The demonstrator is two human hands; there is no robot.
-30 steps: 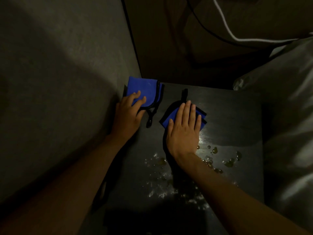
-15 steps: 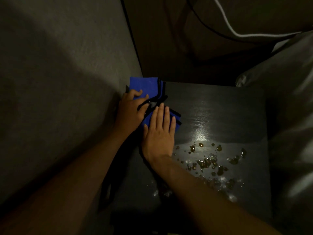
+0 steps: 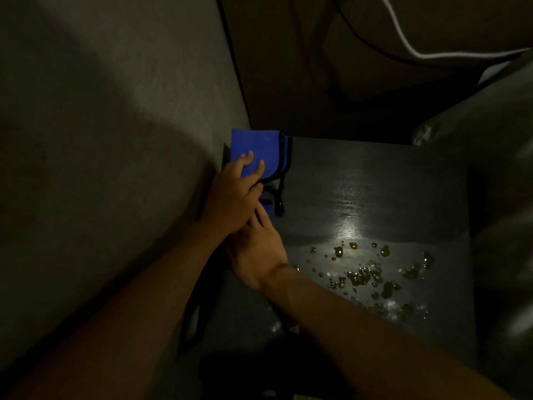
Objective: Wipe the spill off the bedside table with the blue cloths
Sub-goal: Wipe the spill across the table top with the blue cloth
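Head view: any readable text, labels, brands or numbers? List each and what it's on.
None readable.
Folded blue cloth with black edging: no tag or print visible.
Dark wooden bedside table top: bare grain, glare and amber spill droplets, no marking.
Grey wall and white cable: no lettering.
The frame is dim, so any small print would be lost anyway.

Two folded blue cloths (image 3: pixel 259 153) with black trim lie at the far left corner of the dark bedside table (image 3: pixel 389 180). The spill (image 3: pixel 366 272), scattered amber droplets, sits nearer its front right, well apart from them.
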